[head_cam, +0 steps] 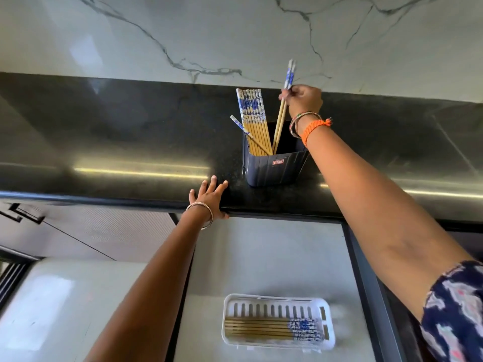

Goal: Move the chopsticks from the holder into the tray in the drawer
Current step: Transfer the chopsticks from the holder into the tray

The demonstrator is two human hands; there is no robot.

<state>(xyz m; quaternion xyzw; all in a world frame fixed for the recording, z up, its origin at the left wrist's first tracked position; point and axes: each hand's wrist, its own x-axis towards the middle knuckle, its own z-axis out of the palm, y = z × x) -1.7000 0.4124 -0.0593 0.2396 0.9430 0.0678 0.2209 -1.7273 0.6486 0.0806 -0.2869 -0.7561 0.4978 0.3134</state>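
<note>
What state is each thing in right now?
Right hand: fingers shut on a pair of chopsticks, tips in the holder.
Left hand: open, flat on the counter edge.
Holder: upright, many chopsticks inside.
Drawer: open.
Tray: in the drawer, several chopsticks lying flat.

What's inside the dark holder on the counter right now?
The holder contains a row of chopsticks, plus a pair pinched by the right hand. Its wall hides their lower ends.

Blue-and-white patterned chopsticks [253,118] with yellow shafts, a dark navy holder [274,167], white slotted tray [277,299], black countertop [104,131], grey-veined marble wall [183,35].
</note>
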